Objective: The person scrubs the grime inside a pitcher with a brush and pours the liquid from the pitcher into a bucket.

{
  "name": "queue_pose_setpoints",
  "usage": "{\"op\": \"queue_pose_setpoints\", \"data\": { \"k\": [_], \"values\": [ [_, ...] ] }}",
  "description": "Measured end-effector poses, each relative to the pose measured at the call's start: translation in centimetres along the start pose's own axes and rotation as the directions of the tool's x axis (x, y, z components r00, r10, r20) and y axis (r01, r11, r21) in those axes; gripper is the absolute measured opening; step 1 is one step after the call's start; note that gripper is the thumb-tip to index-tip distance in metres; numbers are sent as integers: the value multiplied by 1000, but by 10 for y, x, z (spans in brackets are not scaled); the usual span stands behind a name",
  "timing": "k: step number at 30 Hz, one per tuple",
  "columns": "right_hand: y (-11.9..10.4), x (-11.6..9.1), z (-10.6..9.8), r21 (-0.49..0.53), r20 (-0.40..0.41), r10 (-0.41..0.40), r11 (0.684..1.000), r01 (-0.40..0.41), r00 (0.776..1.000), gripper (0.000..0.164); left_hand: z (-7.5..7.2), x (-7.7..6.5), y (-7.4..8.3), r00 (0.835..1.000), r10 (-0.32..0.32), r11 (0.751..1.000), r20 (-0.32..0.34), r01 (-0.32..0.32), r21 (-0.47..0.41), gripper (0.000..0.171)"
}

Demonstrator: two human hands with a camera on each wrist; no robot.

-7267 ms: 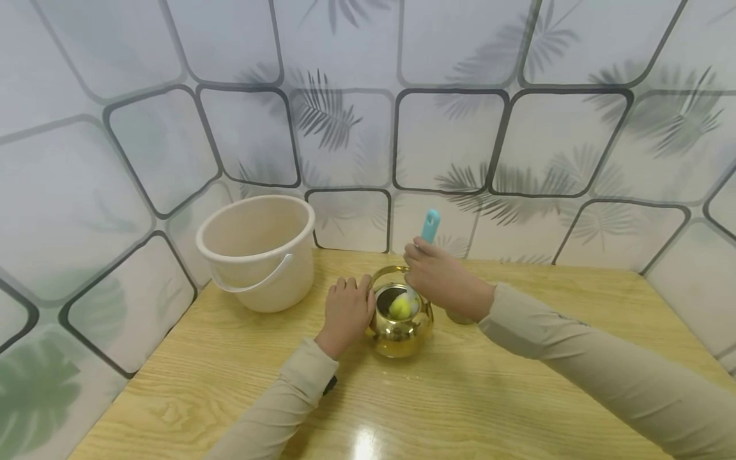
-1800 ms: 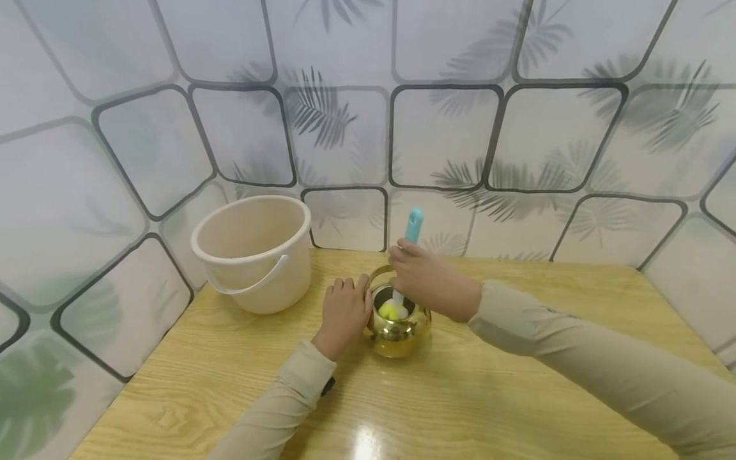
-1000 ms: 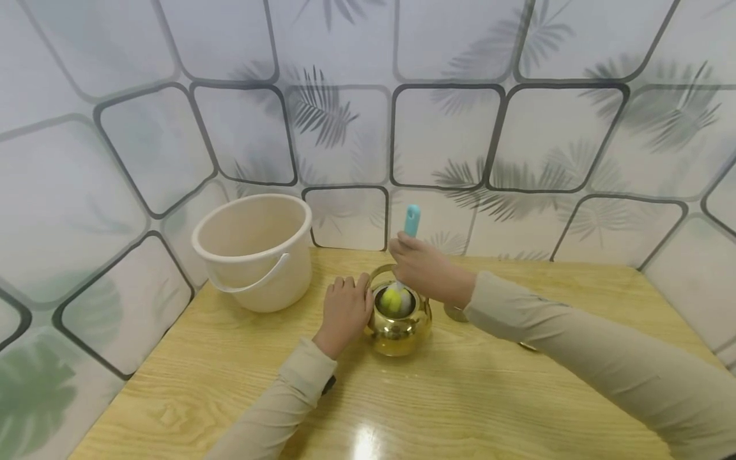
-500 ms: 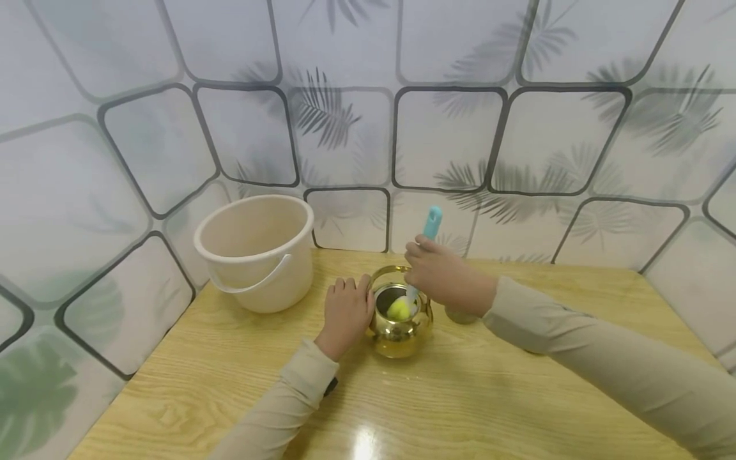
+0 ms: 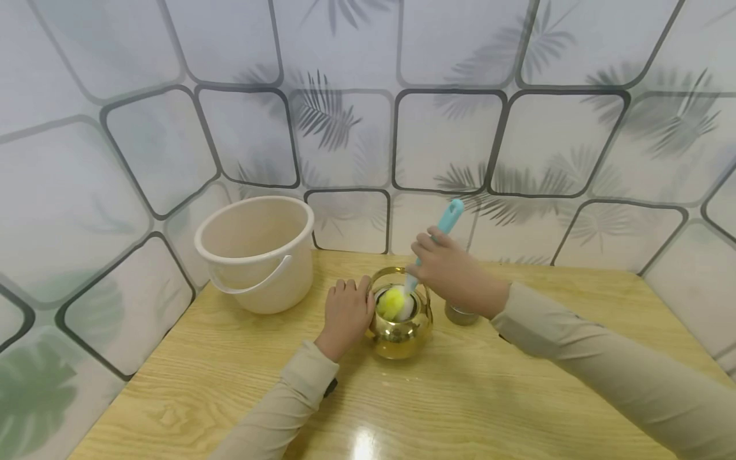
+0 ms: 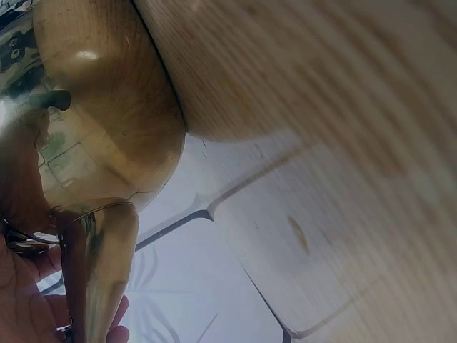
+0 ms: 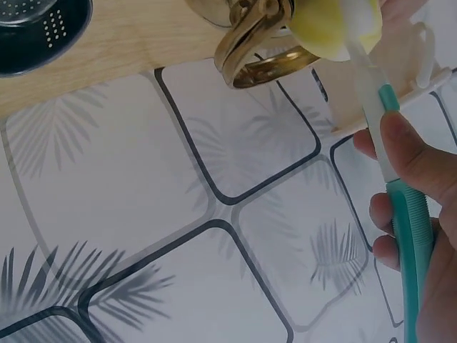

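A shiny gold kettle [image 5: 398, 338] with a raised hoop handle [image 5: 379, 276] stands lidless on the wooden table. My left hand [image 5: 346, 313] grips its spout [image 6: 100, 271]; in the left wrist view the fingers [image 6: 118, 334] wrap behind it. My right hand [image 5: 454, 271] holds a sponge brush by its turquoise handle [image 5: 450, 217], thumb laid along the shaft in the right wrist view. The brush's yellow and white sponge head [image 5: 393, 303] sits in the kettle's mouth, and the handle leans up to the right. The kettle's inside is mostly hidden by the sponge.
A cream bucket [image 5: 276, 281] with a white bail stands at the back left near the wall. Right of the kettle is a small metal piece [image 5: 462, 314], partly behind my right hand. A perforated metal strainer [image 7: 43, 28] shows in the right wrist view. Patterned walls [image 5: 345, 140] enclose the table.
Over the last second the brush handle has tilted further right, with my right hand shifting right. The sponge is now higher in the mouth than half a second ago. My left hand stays on the spout.
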State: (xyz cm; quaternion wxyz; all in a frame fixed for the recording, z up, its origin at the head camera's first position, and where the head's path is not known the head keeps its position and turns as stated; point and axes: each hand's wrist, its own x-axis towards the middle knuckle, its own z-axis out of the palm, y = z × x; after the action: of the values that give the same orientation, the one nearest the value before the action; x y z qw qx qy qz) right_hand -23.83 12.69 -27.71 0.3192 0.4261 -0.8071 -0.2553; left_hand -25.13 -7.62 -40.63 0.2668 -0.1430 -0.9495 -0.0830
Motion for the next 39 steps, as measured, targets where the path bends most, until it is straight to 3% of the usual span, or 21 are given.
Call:
{"op": "queue_pose_setpoints", "data": {
  "k": [9, 21, 33, 39],
  "values": [
    [16, -10, -4, 49, -67, 91, 995, -87, 994, 28, 0, 0, 0, 1000, 6, 1000, -3, -7, -13, 15],
    [31, -40, -3, 140, -111, 239, 965, -223, 965, 27, -3, -1, 2, 1000, 6, 1000, -12, -6, -5, 15],
    [28, -70, -4, 251, -61, 341, 915, -316, 938, 28, -5, -1, 2, 1000, 7, 1000, -12, -8, -29, 15],
    [17, -84, 9, 366, -26, 418, 849, -381, 908, 32, -3, -1, 2, 1000, 3, 999, 10, -2, -32, 16]
  ]
}}
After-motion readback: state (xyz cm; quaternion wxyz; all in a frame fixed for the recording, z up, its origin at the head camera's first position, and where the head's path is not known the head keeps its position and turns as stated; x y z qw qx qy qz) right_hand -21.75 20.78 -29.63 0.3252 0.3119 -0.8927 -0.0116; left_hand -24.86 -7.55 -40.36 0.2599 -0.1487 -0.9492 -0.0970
